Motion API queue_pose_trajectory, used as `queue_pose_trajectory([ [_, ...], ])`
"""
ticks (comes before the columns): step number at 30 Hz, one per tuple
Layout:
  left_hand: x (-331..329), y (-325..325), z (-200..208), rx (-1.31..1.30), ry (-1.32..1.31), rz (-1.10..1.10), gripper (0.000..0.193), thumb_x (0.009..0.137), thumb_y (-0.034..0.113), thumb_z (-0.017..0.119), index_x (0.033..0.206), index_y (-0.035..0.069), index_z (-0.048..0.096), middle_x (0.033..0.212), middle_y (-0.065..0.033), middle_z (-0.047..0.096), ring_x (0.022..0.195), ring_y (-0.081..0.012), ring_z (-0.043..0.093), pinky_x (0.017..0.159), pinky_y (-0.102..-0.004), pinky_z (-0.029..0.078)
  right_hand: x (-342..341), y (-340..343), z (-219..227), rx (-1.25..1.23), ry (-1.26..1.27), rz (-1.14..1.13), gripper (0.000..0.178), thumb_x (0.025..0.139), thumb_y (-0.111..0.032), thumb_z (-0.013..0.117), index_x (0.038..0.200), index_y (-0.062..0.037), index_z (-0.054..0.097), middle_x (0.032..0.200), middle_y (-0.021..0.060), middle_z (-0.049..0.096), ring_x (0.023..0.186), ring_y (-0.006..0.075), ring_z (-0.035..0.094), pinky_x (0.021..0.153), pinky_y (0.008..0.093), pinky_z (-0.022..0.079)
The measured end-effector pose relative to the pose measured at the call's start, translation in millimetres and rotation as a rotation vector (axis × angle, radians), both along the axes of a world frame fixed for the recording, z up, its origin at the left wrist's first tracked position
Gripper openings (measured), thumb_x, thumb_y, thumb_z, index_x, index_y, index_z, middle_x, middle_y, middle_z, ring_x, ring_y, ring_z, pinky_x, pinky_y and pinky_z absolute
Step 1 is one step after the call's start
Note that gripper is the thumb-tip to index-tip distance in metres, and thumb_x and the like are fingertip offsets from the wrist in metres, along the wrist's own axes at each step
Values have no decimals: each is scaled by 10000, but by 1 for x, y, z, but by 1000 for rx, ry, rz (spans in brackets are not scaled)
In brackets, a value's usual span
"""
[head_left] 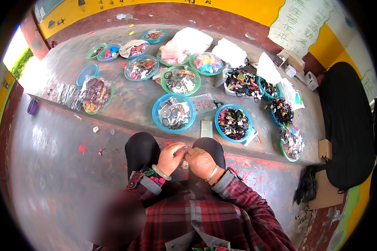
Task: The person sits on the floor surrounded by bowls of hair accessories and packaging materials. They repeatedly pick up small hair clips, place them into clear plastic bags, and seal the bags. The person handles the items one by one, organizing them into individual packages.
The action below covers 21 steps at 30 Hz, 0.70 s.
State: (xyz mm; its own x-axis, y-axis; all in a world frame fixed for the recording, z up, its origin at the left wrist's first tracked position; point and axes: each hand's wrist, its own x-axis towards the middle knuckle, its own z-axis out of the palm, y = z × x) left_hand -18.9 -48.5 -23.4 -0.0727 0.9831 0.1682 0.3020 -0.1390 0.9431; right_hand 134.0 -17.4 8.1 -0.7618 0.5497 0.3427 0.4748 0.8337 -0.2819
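Note:
My left hand [171, 157] and my right hand [200, 162] meet above my lap, between my knees. The fingers of both are closed and pinch together at the tips. What they hold is small, and I cannot make out its kind. A small pale scrap [185, 165] shows just below the fingers; whether it hangs from them or lies lower, I cannot tell. Ahead on the raised ledge, a blue basket [156, 121] holds hair ties in clear bags. Right of it, another blue basket [250, 124] is full of dark and colourful hair ties.
More round baskets, such as a green one [199, 87], crowd the ledge [125, 109]. White sacks [192, 39] stand behind them. Clear packets [69, 96] lie at left. On the right are a tall black case [348, 125], cardboard [327, 190] and a black bag [308, 184].

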Motion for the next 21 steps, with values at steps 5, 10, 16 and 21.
queue_pose_trajectory([
  [5, -2, -2, 1, -87, -143, -117, 290, 789, -45, 530, 1073, 0, 563, 986, -84, 603, 885, -118, 571, 758, -247, 475, 1, 0, 1, -45, -10, -87, 113, 662, -50, 543, 775, -43, 539, 741, 98, 540, 713, 257, 544, 623, 348, 454],
  [10, -1, 1, -7, -176, -331, -122, 274, 793, 28, 567, 1063, -13, 550, 947, -78, 617, 856, -123, 586, 730, -248, 477, 4, 1, 0, -107, 43, -112, 250, 616, -26, 570, 861, -31, 517, 791, 110, 556, 767, 265, 550, 661, 351, 461],
  [16, -2, 5, -31, -87, -290, -5, 239, 796, 66, 584, 1021, -15, 568, 915, -87, 630, 819, -117, 594, 694, -246, 477, 3, 2, 4, -112, 91, 56, 184, 606, -28, 564, 788, -25, 541, 830, 117, 541, 768, 274, 541, 673, 354, 454],
  [21, -3, 4, -19, -98, -154, 46, 179, 810, 86, 577, 961, -8, 599, 838, -91, 643, 745, -116, 606, 644, -249, 479, 1, 1, 1, -89, 31, 63, 119, 615, -54, 569, 730, -28, 555, 841, 112, 543, 773, 273, 541, 687, 347, 452],
])
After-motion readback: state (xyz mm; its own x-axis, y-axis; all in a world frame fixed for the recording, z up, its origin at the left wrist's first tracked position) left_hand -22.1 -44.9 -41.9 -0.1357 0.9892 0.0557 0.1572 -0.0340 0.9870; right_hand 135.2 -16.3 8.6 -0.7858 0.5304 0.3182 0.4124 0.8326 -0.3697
